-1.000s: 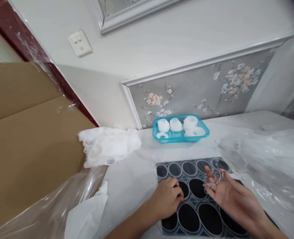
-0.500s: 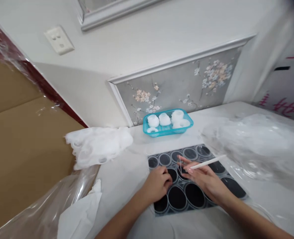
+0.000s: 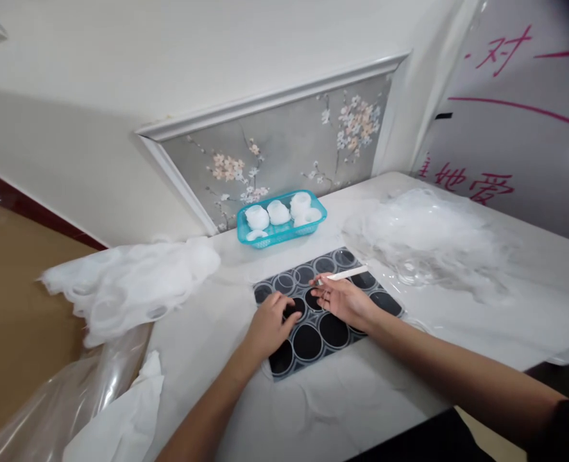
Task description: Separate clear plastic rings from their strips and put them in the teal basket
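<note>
And here's the white stick [image 3: 350,273], caught in the bent fingers of the right hand [image 3: 339,300], above the right half of the dark patterned sheet [image 3: 308,341]. Its long axis runs roughly in line with the sheet's far edge: one end sits at the fingers, the free end points right, out by the sheet's far right corner.

Over to the left hand [image 3: 269,322], at the sheet's left part: fingers curled, thumb held apart, and whether anything is pinched there I cannot tell.

The sheet lies flat on the white table [image 3: 342,410], its long side slanting much as the table's far edge does, rows of ovals across it, grey in the far row, black nearer.

Now the turquoise basket [image 3: 288,238], right up by the table's far edge, long axis along it! Inside are white rings [image 3: 278,212]: three stacks at the back, more at the front left and front right corners.

Out at the table's left edge, a heap of white ringed pieces [image 3: 130,285]; toward the right edge, crumpled clear plastic [image 3: 423,231], just beside the sheet.
</note>
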`<state>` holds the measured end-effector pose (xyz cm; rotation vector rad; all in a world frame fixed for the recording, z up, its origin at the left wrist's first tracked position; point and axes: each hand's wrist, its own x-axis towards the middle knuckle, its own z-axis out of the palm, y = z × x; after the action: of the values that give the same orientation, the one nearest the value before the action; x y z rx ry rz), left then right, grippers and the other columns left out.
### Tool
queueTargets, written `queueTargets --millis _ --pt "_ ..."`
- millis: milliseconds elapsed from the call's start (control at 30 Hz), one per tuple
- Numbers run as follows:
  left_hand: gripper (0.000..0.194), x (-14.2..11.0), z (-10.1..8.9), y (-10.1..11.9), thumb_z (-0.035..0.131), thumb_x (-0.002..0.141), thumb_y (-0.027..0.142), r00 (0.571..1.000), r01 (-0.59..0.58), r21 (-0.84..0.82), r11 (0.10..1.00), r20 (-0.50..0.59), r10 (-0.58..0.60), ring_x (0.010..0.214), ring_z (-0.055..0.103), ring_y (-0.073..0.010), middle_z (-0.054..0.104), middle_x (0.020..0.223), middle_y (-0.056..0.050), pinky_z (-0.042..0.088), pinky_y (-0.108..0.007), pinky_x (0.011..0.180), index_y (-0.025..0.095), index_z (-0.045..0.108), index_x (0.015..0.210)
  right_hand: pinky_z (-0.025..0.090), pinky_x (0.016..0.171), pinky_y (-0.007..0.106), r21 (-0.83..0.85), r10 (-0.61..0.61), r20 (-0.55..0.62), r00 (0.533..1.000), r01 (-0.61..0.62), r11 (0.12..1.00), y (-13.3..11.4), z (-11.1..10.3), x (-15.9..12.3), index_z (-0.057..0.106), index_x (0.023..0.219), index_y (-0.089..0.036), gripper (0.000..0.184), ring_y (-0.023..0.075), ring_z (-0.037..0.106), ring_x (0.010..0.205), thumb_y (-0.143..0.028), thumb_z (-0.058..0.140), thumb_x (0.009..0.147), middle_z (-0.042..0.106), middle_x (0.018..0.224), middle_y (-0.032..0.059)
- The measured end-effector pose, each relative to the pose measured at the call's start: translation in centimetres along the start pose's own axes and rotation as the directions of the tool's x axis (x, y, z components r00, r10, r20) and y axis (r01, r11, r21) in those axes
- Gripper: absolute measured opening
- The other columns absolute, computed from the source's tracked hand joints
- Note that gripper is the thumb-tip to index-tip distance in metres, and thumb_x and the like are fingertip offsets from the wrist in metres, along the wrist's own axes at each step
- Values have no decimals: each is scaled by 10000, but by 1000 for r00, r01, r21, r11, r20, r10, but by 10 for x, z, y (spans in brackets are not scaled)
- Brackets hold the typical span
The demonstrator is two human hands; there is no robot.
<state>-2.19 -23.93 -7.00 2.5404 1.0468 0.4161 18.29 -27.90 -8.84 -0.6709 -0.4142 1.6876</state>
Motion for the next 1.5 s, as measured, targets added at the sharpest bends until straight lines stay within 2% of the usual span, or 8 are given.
queueTargets --millis 133,267,533,800,1067,1200,1333,1500 --pt "367 9 6 -5 464 927 328 993 36 134 990 -120 -19 1009 498 -237 522 1046 -94 433 -401 911 193 544 1259 435 809 272 51 39 4 999 -39 998 0 3 0 659 863 -234 136 150 621 922 -305 725 769 686 1035 -13" --pt "320 19 9 -12 429 937 267 991 96 184 978 -106 -78 967 491 -245 507 984 -97 432 -414 889 181 598 1195 435 832 284 73 62 20 998 -63 995 -2 7 -3 652 867 -244 120 152 618 951 -314 706 786 676 1085 -10" --pt "60 23 7 -24 537 854 153 990 102 47 994 -103 -96 914 515 -216 513 884 -55 436 -369 861 159 594 834 435 932 303 -17 215 70 974 -215 977 3 13 -10 627 916 -201 179 168 637 1024 -302 711 795 672 1132 72" --pt "85 18 -16 7 538 873 219 977 12 -275 961 -202 -69 807 522 -136 529 838 -3 431 -262 777 193 599 821 444 907 297 44 250 68 966 -253 966 7 13 -13 628 905 -217 156 169 634 1016 -299 703 796 686 1071 37" --pt "113 13 -25 7 560 837 242 993 11 -302 953 116 25 662 492 -108 525 735 18 384 -233 613 203 663 857 470 766 259 149 84 127 988 -103 984 -13 7 -9 639 836 -295 84 137 615 968 -349 689 795 668 1110 -53" --pt "111 11 -14 3 518 825 197 973 127 -217 968 219 -79 553 441 -95 483 604 46 326 -223 550 174 622 795 403 527 222 -216 50 183 982 -10 976 -22 6 -14 691 859 -265 132 76 539 589 -365 706 775 689 1051 -4" --pt "123 11 -6 3 505 815 182 957 140 -195 971 278 -82 528 431 -99 471 565 50 309 -226 544 177 624 786 371 462 230 -728 167 220 961 48 684 -14 4 -14 718 858 -177 228 78 530 501 -382 707 759 703 887 52" --pt "160 12 -6 4 467 814 141 951 120 -177 977 303 -62 550 448 -108 494 590 40 331 -232 580 187 620 803 410 471 211 -841 197 270 943 131 525 -5 1 -12 702 826 -168 255 80 552 508 -416 676 771 691 843 34"
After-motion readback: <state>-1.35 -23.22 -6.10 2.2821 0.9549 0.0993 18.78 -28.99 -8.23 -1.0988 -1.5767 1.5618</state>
